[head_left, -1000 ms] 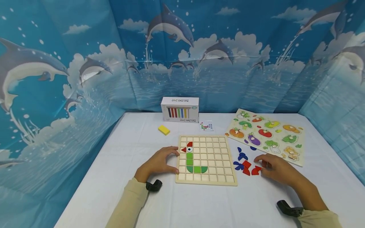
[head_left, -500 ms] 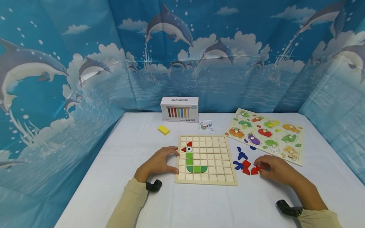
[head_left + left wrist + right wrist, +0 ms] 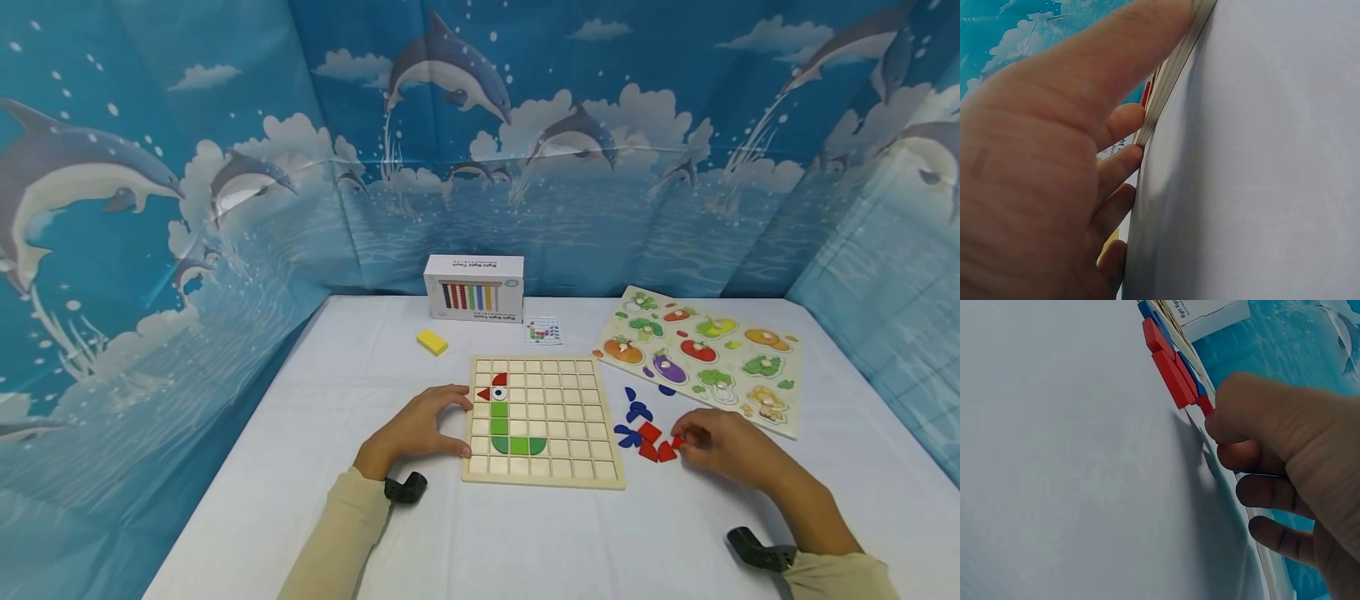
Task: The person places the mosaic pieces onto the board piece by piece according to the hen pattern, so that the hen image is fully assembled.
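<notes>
A wooden grid board (image 3: 566,414) lies on the white table, with red and green tiles and an eye tile set in its left cells as a bird-like figure. Against the board's left edge rests my left hand (image 3: 416,425), thumb and fingers spread along the side. To the right of the board, my right hand (image 3: 723,446) pinches a small red tile (image 3: 1206,406) between thumb and forefinger, its exact shape mostly covered. Close by its fingertips are loose red tiles (image 3: 649,432) and several blue tiles (image 3: 637,411).
A vegetable puzzle board (image 3: 720,333) lies at the back right, a blue tile by its front edge. Behind the grid board are a pattern card (image 3: 542,331), a white box (image 3: 474,287) and a yellow block (image 3: 432,342). A dolphin-print curtain (image 3: 480,200) surrounds the table.
My right fingertips have come together on the small red tile. The red tile beside it has shifted slightly left and turned. My left hand stays on the board's edge.
</notes>
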Tool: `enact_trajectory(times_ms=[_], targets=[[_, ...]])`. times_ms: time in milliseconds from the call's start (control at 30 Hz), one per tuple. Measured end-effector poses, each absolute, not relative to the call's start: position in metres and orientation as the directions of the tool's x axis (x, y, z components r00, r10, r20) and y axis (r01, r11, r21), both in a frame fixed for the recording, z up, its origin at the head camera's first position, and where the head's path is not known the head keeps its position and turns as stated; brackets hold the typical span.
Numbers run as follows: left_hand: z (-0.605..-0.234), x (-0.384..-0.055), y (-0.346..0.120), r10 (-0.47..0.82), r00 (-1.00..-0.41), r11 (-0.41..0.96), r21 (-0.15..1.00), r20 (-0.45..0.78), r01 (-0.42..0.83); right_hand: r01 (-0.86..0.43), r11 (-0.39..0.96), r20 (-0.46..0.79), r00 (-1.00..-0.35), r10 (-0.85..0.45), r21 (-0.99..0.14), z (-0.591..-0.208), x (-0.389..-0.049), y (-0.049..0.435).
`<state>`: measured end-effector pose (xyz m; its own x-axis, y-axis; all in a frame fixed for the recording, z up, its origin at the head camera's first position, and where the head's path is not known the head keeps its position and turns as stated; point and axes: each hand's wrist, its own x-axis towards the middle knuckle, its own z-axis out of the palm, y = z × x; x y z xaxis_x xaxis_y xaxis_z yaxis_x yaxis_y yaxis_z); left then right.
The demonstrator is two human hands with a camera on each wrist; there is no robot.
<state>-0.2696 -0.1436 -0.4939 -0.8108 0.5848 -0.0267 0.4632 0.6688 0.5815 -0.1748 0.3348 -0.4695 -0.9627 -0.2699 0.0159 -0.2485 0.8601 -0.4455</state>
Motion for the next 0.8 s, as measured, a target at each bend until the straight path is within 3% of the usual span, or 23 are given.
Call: enact_trajectory(times_ms=[300,800], targets=[[-0.491,-0.268,-0.143,0.592,-0.806,0.661,0.584,-0.020,0.471,-0.345,0.847,0.114,-0.938,-0.327,-0.405,-0.460,-0.177,0.313],[-0.495,-0.271,-0.143,0.580,-0.814,0.681,0.571,-0.040,0.458,-0.622,0.671,0.192,-0.774,-0.603,-0.402,-0.455,-0.199,0.218]])
